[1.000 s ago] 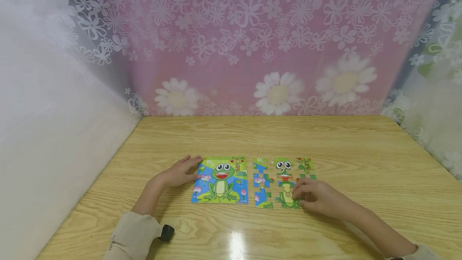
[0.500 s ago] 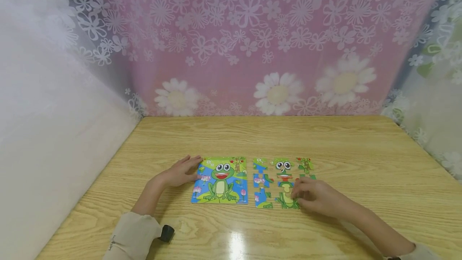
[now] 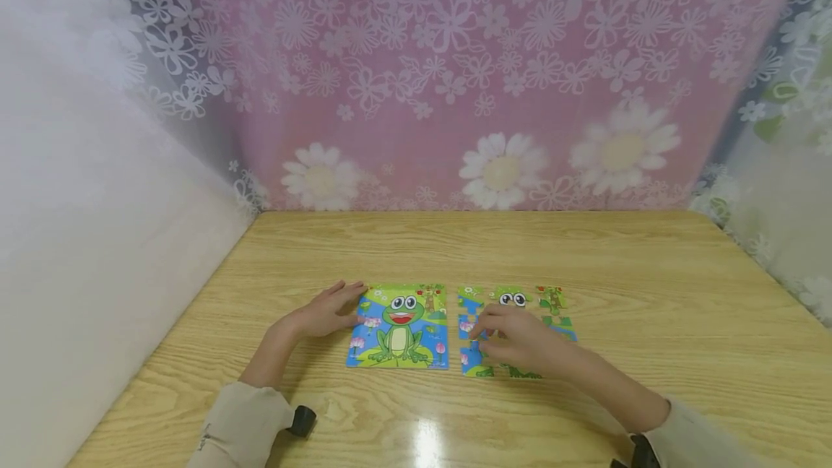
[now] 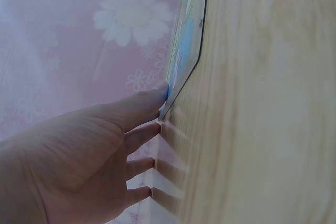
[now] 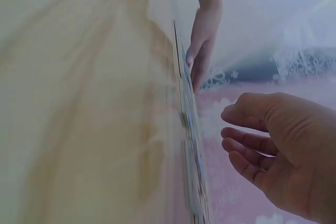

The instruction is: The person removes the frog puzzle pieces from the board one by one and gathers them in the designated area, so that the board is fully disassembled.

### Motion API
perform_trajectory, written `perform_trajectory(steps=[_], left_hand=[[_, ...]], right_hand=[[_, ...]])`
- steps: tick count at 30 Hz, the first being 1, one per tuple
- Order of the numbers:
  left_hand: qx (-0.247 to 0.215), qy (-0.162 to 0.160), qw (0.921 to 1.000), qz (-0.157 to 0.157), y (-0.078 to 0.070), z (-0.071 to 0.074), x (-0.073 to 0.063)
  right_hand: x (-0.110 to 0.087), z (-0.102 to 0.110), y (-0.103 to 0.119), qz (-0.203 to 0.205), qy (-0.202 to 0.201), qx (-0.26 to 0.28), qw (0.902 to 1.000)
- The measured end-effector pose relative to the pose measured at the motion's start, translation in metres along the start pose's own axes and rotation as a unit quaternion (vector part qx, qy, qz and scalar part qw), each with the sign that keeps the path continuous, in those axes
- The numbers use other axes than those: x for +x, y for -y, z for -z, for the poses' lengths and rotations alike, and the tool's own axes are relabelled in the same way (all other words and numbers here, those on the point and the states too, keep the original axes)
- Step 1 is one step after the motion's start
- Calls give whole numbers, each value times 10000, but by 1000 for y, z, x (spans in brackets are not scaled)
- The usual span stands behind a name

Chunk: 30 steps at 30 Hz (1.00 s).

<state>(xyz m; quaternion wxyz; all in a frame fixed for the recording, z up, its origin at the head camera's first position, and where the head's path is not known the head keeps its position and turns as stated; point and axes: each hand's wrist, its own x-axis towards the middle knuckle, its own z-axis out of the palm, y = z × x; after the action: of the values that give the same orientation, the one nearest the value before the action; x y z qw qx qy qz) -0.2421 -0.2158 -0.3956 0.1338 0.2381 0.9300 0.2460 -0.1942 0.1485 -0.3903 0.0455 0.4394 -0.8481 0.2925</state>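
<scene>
A square frog puzzle board (image 3: 398,334) lies flat on the table. My left hand (image 3: 320,315) rests at its left edge, fingers straight; the left wrist view has the thumb touching the board's corner (image 4: 184,51). To the right are loose jigsaw pieces laid out in rows and columns, among them a frog-eyes piece (image 3: 512,297), a tree piece (image 3: 551,299) and a blue lower-left piece (image 3: 471,361). Over the left and middle pieces hovers my right hand (image 3: 523,338), covering several of them. In the right wrist view its loosely bent fingers (image 5: 252,142) hold nothing and stand apart from the pieces.
The wooden table (image 3: 364,244) extends around the board and pieces. Behind it hangs a pink floral curtain (image 3: 403,92), with a whitish curtain (image 3: 117,237) along the left side. Black wrist bands (image 3: 302,421) sit at both sleeves.
My right hand has moved left, from the right-hand pieces to above the left and middle ones. The right-column pieces are uncovered. My left hand has stayed at the board's edge.
</scene>
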Motion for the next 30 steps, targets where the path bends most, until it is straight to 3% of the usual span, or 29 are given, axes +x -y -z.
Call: perform_trajectory(steps=[13, 19, 30], left_hand=[[-15, -16, 9999, -120, 0, 0, 0], [104, 7, 9999, -62, 1, 1, 0], [74, 14, 10000, -41, 2, 1, 2]], right_hand=[[42, -30, 17, -374, 426, -49, 9984], [47, -38, 25, -692, 583, -220, 9957], [46, -40, 24, -643, 636, -206, 9957]])
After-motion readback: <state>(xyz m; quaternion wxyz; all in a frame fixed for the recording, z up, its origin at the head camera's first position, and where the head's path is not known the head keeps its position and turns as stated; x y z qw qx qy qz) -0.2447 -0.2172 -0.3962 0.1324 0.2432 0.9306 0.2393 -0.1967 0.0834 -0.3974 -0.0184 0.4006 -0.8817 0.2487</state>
